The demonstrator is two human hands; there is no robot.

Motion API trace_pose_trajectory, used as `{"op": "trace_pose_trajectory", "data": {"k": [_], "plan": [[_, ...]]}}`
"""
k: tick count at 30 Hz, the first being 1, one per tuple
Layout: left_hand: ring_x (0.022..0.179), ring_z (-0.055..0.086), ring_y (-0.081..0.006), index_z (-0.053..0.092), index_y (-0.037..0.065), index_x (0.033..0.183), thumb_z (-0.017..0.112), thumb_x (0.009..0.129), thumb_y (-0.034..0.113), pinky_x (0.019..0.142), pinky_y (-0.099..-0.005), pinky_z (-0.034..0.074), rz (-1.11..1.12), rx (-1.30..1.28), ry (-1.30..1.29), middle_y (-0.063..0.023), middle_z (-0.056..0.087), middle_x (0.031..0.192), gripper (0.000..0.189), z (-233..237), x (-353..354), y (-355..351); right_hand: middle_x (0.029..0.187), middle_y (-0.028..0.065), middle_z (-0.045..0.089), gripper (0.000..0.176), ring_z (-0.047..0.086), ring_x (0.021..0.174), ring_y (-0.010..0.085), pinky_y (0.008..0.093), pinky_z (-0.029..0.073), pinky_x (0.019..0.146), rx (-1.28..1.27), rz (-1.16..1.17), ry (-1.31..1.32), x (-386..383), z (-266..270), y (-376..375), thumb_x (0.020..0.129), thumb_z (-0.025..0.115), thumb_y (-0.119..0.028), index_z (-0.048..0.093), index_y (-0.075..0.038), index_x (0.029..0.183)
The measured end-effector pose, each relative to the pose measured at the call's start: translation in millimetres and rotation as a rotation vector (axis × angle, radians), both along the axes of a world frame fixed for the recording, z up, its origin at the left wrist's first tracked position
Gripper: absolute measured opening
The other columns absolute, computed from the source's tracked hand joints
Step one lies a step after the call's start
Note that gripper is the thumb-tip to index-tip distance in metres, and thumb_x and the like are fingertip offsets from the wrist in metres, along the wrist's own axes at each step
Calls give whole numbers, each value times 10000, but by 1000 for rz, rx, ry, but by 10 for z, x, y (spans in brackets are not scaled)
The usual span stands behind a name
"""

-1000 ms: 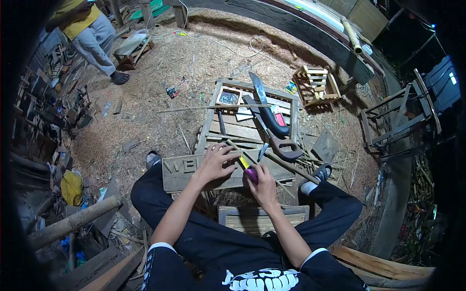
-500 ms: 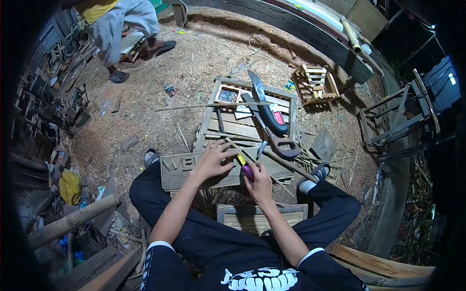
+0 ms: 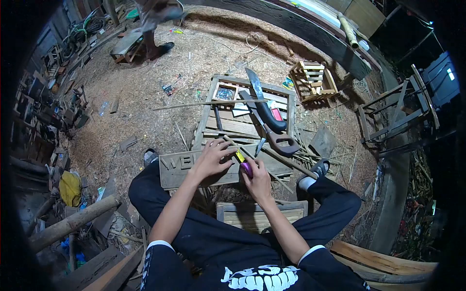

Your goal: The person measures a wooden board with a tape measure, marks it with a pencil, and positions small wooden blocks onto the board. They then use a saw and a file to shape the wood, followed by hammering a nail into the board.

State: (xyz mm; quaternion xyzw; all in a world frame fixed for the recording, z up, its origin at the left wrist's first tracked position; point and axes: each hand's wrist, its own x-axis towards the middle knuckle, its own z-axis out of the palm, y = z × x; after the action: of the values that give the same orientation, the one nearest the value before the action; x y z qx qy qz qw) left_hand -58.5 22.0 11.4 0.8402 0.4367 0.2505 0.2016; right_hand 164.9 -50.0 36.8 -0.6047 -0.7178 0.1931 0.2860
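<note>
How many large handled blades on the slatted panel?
2, close together on the slatted panel: a black-handled blade, and a brown-handled blade with its handle by the near-right corner, beyond the right hand. Others could be hidden beneath.

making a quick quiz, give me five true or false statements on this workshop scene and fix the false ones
1. The right grip holds a purple-cased, yellow-bladed tape measure. True.
2. A black-handled steel machete and a brown-handled metal handsaw lie close together. True.
3. The open slatted wooden crate stands left of the machete. False: in view it is to the machete's right.
4. In view, the left grip covers part of the weathered rectangular wooden board. True.
5. The left grip holds the handsaw. False: neither grip does; it lies beyond both.
</note>
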Motion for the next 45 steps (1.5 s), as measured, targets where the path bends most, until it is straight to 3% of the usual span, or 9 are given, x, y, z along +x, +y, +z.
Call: {"op": "trace_pose_trajectory", "data": {"k": [5,7,11,22,25,30,36,40,45], "plan": [[1385,515,-322,657,177,1434,778,883,324,1173,-484,357,-2,24,5,-103,638,1447,583,23,15,-4,1172,217,628,448,694,995,432,488,574,830,-15,-29,65,9,49,40,923,777,-142,640,-101,1348],[1379,521,-312,635,132,1445,782,886,316,1170,-467,363,18,-2,-47,-105,644,1444,607,37,29,-20,1168,229,623,418,684,1006,461,523,567,825,40,-110,125,23,79,60,972,738,-198,622,-120,1366],[1370,527,-315,634,98,1435,789,893,301,1175,-467,355,34,4,-50,-109,650,1437,599,-3,56,-10,1200,236,623,431,680,1037,463,523,563,839,91,-96,125,99,96,140,966,748,-194,623,-87,1365],[1387,506,-317,637,73,1413,719,964,306,1204,-495,332,1,60,6,-98,636,1453,513,-54,311,42,1237,207,625,472,661,1096,438,523,541,896,29,-153,54,164,99,112,971,731,-201,596,-91,1410],[1349,540,-305,687,82,1326,719,963,276,1183,-494,349,18,108,-14,-95,663,1408,413,-97,390,120,1226,194,630,461,644,1097,412,514,513,919,110,-133,-19,193,48,116,969,730,-197,604,-107,1403],[1260,599,-262,765,109,1050,747,932,236,1099,-465,398,98,71,-123,-49,736,1241,175,-120,455,212,1197,181,632,468,621,1088,395,495,477,946,161,-94,-57,297,-5,88,955,741,-196,610,-115,1397],[1273,594,-277,771,143,1017,778,872,220,1096,-479,397,101,58,-90,-29,738,1254,165,-116,404,185,1182,176,635,471,629,1065,395,497,492,929,97,-70,5,357,-28,-40,932,761,-182,620,-99,1374],[1308,576,-294,780,138,989,798,839,263,1118,-497,383,167,51,-122,-77,731,1282,196,-132,402,155,1210,177,639,455,640,1060,398,498,509,916,146,31,0,353,-59,-96,918,772,-146,637,-90,1349],[1321,568,-305,790,118,1016,795,841,266,1126,-495,381,226,27,-107,-109,720,1303,229,-139,408,129,1204,177,650,462,648,1072,389,488,511,928,120,-14,50,295,-17,-93,911,785,-164,646,-86,1345]]}}
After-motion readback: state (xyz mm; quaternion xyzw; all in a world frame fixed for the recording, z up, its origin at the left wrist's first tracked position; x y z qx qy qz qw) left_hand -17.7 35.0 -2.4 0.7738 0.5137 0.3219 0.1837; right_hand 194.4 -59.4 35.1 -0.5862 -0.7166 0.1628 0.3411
